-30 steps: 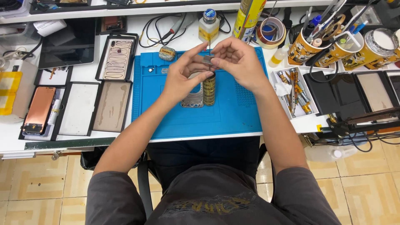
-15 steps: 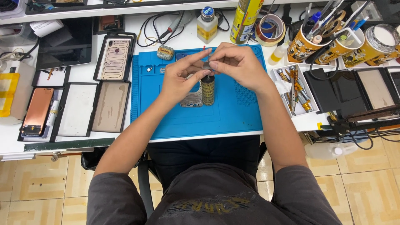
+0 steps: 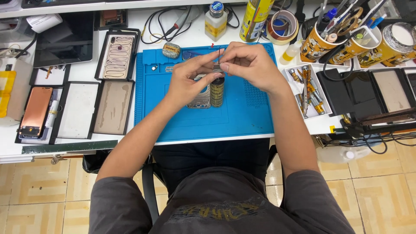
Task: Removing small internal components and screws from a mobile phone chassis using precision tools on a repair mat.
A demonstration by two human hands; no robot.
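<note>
Around the blue mat point(image 3: 242, 117): trays point(image 3: 113, 106), spray can point(image 3: 255, 17), tape roll point(image 3: 281, 27), tool cups point(image 3: 320, 43).

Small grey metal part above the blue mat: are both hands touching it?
Touching. The head view shows the small grey metal part pinched between left hand fingertips and right hand fingertips, above the blue mat.

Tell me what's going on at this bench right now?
A seated person holds both hands above a blue rubber work mat. The left hand and right hand together pinch a small grey metal part between their fingertips. Below it, on the mat, a small brass-coloured ribbed cylinder stands beside a flat circuit board.
</note>
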